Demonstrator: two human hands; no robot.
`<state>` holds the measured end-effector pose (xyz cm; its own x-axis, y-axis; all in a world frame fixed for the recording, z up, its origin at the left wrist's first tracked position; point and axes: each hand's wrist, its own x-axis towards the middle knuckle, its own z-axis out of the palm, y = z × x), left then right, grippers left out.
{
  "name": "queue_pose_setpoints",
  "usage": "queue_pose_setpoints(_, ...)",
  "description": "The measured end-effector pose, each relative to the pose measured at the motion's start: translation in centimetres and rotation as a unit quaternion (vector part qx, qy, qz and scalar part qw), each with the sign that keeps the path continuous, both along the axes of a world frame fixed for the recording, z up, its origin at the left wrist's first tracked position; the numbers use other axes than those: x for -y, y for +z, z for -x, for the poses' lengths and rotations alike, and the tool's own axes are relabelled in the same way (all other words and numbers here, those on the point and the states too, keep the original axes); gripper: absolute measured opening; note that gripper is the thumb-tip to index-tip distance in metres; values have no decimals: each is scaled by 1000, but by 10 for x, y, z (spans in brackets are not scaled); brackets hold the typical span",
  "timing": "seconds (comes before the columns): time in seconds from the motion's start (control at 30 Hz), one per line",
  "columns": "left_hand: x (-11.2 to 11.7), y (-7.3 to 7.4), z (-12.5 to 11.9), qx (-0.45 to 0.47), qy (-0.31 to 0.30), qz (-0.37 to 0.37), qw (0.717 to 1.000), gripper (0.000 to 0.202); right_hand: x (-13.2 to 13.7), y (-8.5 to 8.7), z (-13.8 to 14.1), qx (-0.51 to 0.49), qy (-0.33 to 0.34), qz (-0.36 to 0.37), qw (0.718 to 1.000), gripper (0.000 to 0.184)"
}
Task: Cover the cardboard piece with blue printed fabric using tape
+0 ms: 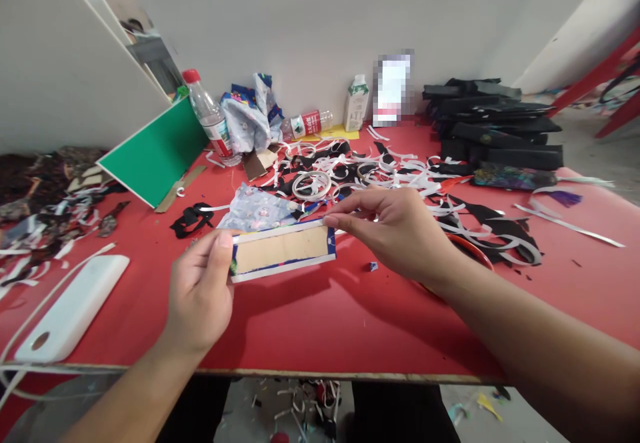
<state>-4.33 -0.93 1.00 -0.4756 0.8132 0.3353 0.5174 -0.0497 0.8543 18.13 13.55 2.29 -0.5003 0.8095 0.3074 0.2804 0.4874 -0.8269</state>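
Between my two hands I hold a flat rectangular panel (283,253) just above the red table. It has a bare beige middle, dark blue patterned fabric at its borders and white strips along both long edges. My left hand (203,286) grips its left end, thumb on the near face. At the upper right corner my right hand (385,226) pinches it between thumb and fingers. Behind the panel lies a piece of pale blue patterned fabric (257,209). Under my right forearm shows part of an orange-red rounded object (473,249), mostly hidden.
White and black scraps (345,169) with tape rolls (311,186) spread across the red table (300,336). Bottles (213,123), a carton (357,103) and a phone (393,89) stand behind. Dark folded pieces (495,123) are stacked right; a white power bank (75,309) lies left beside a green board (157,153).
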Motion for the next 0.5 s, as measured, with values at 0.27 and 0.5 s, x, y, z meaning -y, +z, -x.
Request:
queue_pose_setpoints(0.27,9,38,-25,-86,-253,252,930,29,21,-6,4,8,166,-220,961,11)
queue_pose_setpoints(0.5,-1,27,-39,59,-279,264,921,35,16,-8,0,-32,208,-211,955,9)
